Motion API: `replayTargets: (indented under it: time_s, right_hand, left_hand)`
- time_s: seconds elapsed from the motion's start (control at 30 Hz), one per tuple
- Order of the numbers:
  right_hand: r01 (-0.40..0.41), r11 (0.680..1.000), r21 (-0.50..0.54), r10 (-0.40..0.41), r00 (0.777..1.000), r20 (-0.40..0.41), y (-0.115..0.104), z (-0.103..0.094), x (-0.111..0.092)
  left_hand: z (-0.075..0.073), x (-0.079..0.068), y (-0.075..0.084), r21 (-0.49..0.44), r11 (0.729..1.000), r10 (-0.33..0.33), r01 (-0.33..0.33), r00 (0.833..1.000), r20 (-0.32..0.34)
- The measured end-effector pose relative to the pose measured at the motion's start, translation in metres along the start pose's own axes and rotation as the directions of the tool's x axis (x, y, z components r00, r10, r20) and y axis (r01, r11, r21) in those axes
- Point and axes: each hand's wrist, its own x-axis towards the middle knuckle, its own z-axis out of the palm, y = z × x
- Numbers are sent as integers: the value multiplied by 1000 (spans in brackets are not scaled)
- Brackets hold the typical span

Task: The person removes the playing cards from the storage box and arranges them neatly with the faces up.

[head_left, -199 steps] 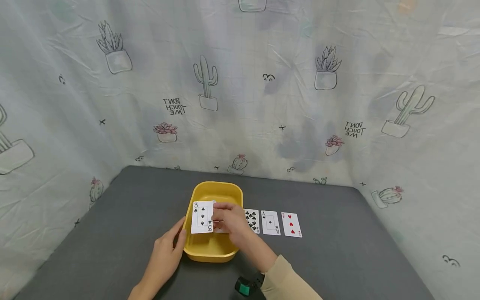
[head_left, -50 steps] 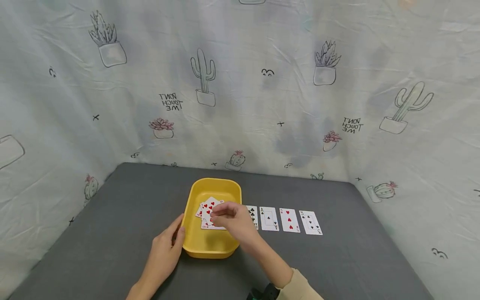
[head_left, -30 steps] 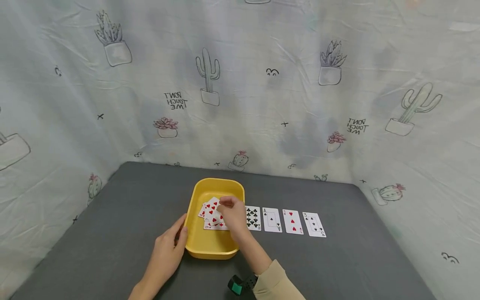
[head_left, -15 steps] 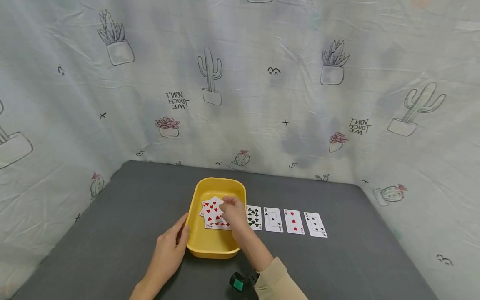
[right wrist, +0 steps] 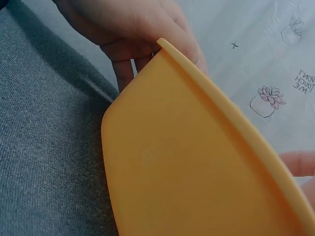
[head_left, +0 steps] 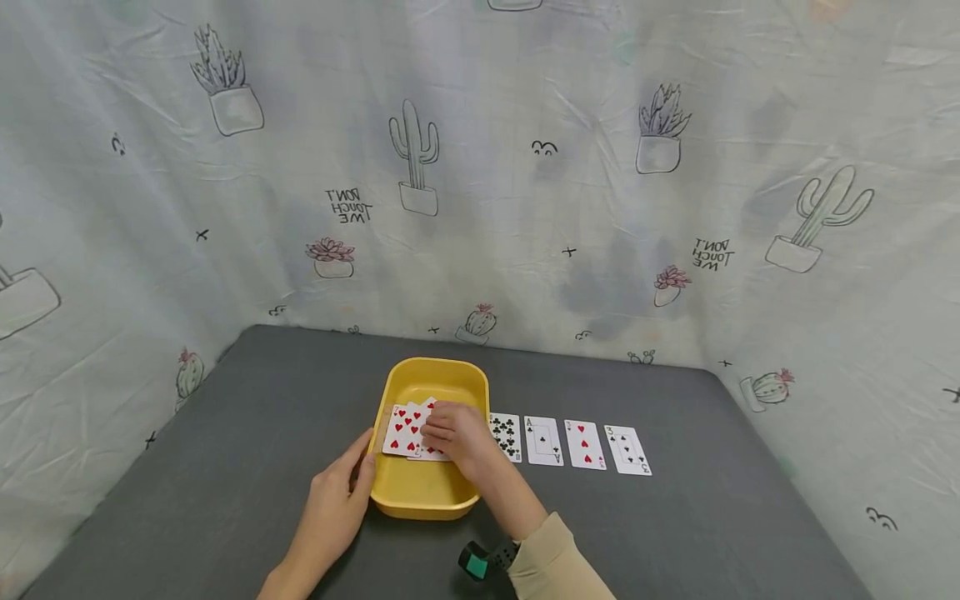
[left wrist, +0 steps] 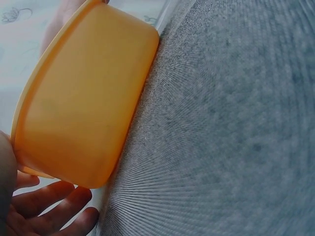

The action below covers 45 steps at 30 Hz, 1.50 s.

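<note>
White rectangular red-heart playing card (head_left: 401, 429) within yellow rounded plastic tray (head_left: 420, 485), long axis near-to-far, directly left of nearer right-hand grip (head_left: 462, 437); fingers bent, whether pinching we cannot tell. Left-hand grip (head_left: 336, 500) relaxed against tray.

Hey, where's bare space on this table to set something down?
The table is bare right of the card row, left of the left hand, and between the yellow tray and the curtain. It's crowded mid-tray, where the right hand is over loose cards, and along the row itself.
</note>
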Motion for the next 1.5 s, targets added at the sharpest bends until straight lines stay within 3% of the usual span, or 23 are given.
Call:
replayTargets:
  time_s: [0.13,0.33,0.67,0.83,1.0,1.33,1.5]
  right_hand:
    - [-35,998,58,36,999,-8,-1,1,0]
    - [-68,996,51,70,997,-36,-1,0,1]
    - [45,996,-79,-54,991,-119,3,-3,5]
    - [54,997,-51,-58,996,-72,3,-2,2]
    - [4,999,34,-4,1000,-4,-1,-1,-1]
    - [-106,982,156,104,994,21,0,-5,7]
    - [-70,988,134,71,997,-4,-1,-5,7]
  left_hand:
    - [1,0,-1,2,1000,4,-4,1000,-5]
    - [2,-1,-3,11,1000,15,-15,1000,-21]
    - [2,-1,-1,6,1000,13,-13,1000,-16]
    - [2,-1,0,12,1000,7,-7,1000,-9]
    - [1,-1,0,19,1000,5,-5,1000,-9]
    - [3,-1,-4,27,999,36,-35,999,-31]
    - [3,-1,-4,21,999,30,-30,999,-22]
